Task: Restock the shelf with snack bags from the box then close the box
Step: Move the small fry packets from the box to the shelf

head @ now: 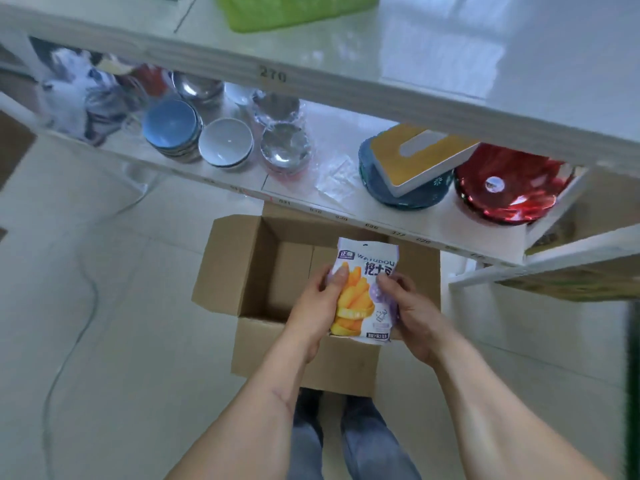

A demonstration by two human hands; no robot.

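Restocking looks close to its end, as far as we can judge: we hold 1 snack bag [364,292] over the open cardboard box [242,271], and the part of the box floor we can see is bare, though our hands and the bag hide the rest. Our left hand [317,311] grips the bag's left edge with the thumb across its front; our right hand [414,315] curls around its right edge. The bag is upright, its printed face toward us, just below the front lip of the lower shelf [398,220]. That shelf carries a blue bowl [171,128], a white bowl [225,142], wrapped steel bowls [284,148] and a red dish [505,188]; we see no snack bags on it. The upper shelf [450,64] shows a green basket [291,10]. Placing this bag is left, then folding the 4 flaps, all standing open.
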